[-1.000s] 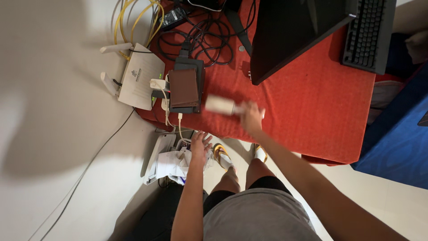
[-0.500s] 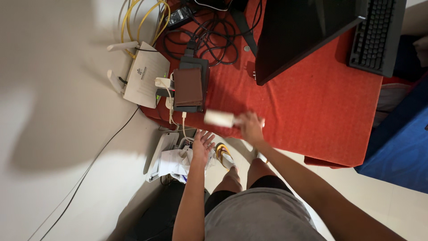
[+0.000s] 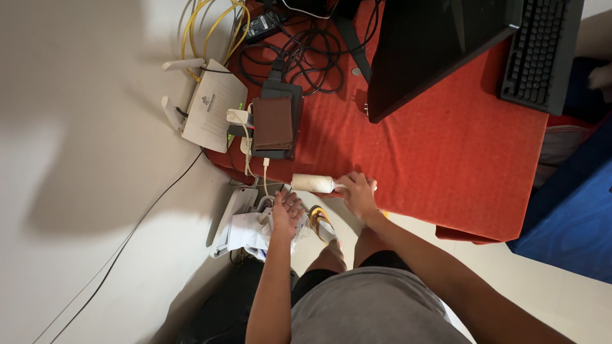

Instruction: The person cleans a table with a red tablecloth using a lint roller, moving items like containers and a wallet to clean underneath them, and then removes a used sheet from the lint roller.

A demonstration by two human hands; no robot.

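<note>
The pale lint roller (image 3: 312, 183) sits at the near edge of the red tablecloth (image 3: 440, 159), gripped by its handle in the right hand (image 3: 357, 196), fingers curled tight around it. At eight o'clock from the roller, the left hand (image 3: 287, 210) hangs open, palm up, fingers spread, above crumpled white papers (image 3: 245, 232). At eleven o'clock lies a brown wallet (image 3: 273, 123) on a dark box, a white router (image 3: 207, 114) beyond it. A black monitor (image 3: 433, 51) looms at one o'clock.

A red-clothed table (image 3: 446, 165) bears a monitor (image 3: 433, 51), keyboard (image 3: 539, 54), tangled cables (image 3: 306, 54); white router (image 3: 207, 114) at its edge.
</note>
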